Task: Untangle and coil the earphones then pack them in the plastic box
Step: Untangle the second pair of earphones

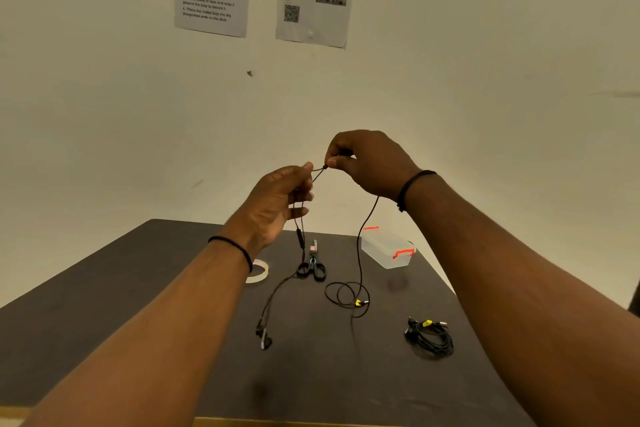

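Two hands, left hand (277, 198) and right hand (363, 163), pinch the earphones (360, 260) aloft above the table (138, 288); we judge untangling underway, with coiling and packing into the closed plastic box (386, 250) pending.

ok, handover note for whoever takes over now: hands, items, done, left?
Left hand and right hand both pinch the earphone cable near its splitter, raised above the table.
Earbuds and plug lie on the table.
Plastic box is closed, far right.
A second, bundled pair lies near right.
Done: cable mostly untangled.
Left: coil, open box, pack.
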